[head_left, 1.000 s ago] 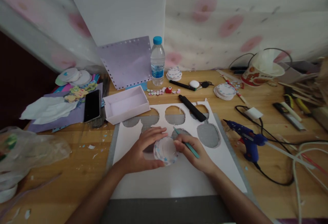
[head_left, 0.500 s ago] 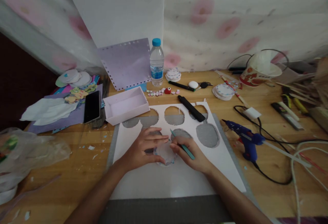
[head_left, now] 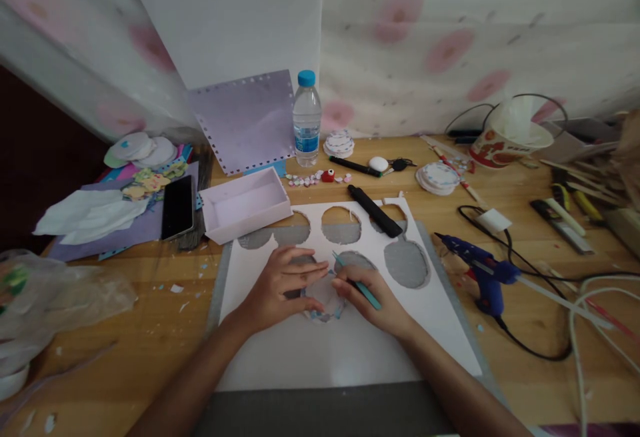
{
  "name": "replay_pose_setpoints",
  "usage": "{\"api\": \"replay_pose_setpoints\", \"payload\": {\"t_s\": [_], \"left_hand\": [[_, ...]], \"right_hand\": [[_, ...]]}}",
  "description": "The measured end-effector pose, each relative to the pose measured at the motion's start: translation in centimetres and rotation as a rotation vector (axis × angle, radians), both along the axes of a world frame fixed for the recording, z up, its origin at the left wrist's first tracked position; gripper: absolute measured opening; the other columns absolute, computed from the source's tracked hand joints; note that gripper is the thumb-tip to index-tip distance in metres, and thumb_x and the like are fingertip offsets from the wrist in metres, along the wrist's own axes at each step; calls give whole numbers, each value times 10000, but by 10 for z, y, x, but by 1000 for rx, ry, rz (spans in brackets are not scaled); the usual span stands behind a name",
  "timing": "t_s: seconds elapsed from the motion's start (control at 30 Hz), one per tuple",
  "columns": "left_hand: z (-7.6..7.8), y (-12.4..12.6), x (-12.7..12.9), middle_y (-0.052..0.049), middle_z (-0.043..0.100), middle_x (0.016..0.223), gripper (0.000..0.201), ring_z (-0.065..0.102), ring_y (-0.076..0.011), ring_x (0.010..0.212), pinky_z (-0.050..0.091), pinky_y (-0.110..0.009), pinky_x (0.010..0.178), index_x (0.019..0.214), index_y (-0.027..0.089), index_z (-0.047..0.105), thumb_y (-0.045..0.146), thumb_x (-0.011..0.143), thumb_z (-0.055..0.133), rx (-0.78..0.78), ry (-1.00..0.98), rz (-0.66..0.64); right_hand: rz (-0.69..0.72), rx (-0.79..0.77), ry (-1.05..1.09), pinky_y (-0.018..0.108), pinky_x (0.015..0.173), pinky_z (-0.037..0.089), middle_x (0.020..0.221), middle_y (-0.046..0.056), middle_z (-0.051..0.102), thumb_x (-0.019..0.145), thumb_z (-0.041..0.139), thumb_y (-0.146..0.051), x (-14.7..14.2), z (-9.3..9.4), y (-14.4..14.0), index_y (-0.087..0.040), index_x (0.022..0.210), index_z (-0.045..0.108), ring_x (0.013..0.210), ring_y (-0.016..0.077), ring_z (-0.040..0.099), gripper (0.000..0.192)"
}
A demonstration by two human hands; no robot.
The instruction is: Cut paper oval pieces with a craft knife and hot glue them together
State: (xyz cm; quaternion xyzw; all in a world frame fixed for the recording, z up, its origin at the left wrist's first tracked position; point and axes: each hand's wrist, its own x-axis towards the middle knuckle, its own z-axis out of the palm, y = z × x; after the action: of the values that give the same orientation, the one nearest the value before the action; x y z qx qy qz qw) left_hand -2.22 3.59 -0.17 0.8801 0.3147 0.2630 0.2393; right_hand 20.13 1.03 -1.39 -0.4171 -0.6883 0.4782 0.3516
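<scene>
Round disc with blue-dotted rim (head_left: 323, 298) now pressed flat on white foam sheet with cut circles (head_left: 345, 343), earlier lifted. Left hand (head_left: 280, 287) pins disc, fingers spread. Right hand (head_left: 373, 300) pinches thin teal pen-like tool (head_left: 357, 282), tip at disc edge.

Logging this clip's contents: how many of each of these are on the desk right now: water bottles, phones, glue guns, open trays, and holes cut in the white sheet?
Water bottle: 1
Phone: 1
Glue gun: 1
Open tray: 1
Holes in the white sheet, counting those partly covered by the hands: 7, for example
Total: 11
</scene>
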Motion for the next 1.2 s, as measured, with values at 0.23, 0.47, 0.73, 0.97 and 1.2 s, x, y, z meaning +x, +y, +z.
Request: {"api": "replay_pose_setpoints", "payload": {"t_s": [0.23,0.47,0.73,0.97,1.2], "left_hand": [[0,0,-2,-58,714,1155,518,560,-279,1191,373,-498,1035,1258,322,617,504,781,711,7,-14,29],[9,-7,-13,-94,595,1322,438,539,-256,1222,424,-461,1026,1306,281,559,487,922,527,-50,-106,156],[4,25,-56,-124,629,1212,379,519,-320,1202,314,-558,1073,1259,213,558,305,891,571,407,209,760],[-9,12,-64,-11,728,813,227,654,-196,751,305,-501,1065,1002,221,650,144,945,444,500,329,646],[-22,-5,-58,-23,754,949,267,678,-199,846,369,-418,955,1022,223,673,61,912,493,494,280,562]], "right_hand": [[-209,-69,27,264,542,346,597,-15,472,976,395,-450,5,-2,2,-186,707,592,563,125,446,425],[-440,-161,264,255,473,240,524,-66,330,976,285,-531,7,-13,10,-202,990,585,475,121,307,446],[-583,-120,375,262,577,422,711,-18,469,949,312,-546,9,-22,15,-249,961,515,629,149,488,360],[-516,-71,149,299,676,469,778,12,601,829,621,-414,34,10,19,-224,973,618,715,166,562,239],[-330,-55,128,285,632,473,772,7,661,848,631,-376,16,39,44,-242,967,532,669,146,575,205]]}}
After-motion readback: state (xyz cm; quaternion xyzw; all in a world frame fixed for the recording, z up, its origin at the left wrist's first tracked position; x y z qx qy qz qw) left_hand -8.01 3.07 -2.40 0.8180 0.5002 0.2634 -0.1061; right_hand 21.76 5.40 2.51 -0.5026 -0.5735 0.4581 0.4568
